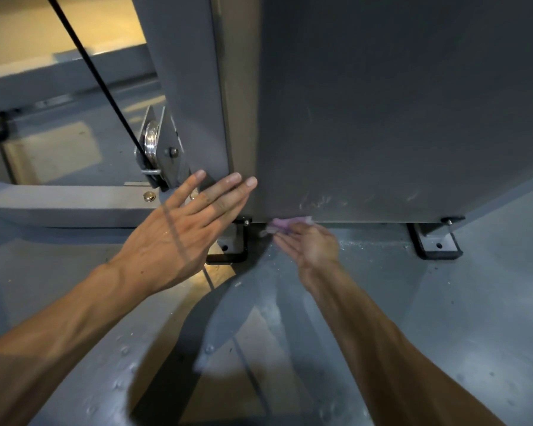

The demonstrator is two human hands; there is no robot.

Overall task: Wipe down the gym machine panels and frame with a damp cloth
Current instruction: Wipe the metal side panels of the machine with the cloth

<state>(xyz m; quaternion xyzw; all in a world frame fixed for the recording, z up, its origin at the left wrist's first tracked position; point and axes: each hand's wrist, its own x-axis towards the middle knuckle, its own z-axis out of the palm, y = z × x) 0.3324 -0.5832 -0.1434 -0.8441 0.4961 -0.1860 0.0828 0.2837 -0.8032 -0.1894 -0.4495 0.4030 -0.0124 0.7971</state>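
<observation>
The pale purple cloth (pixel 285 225) is bunched at the bottom edge of the big grey panel (pixel 382 118), just beyond the fingertips of the right hand (pixel 310 245), which presses on it with fingers together; this hand is blurred. The left hand (pixel 182 232) lies flat and spread against the panel's lower left corner, holding nothing. Left of the panel, a pulley (pixel 151 142) carries a black cable (pixel 90 69).

Pale purple cloth (pixel 285 224), dark grey panel (pixel 397 118), black cable (pixel 96 78)
</observation>
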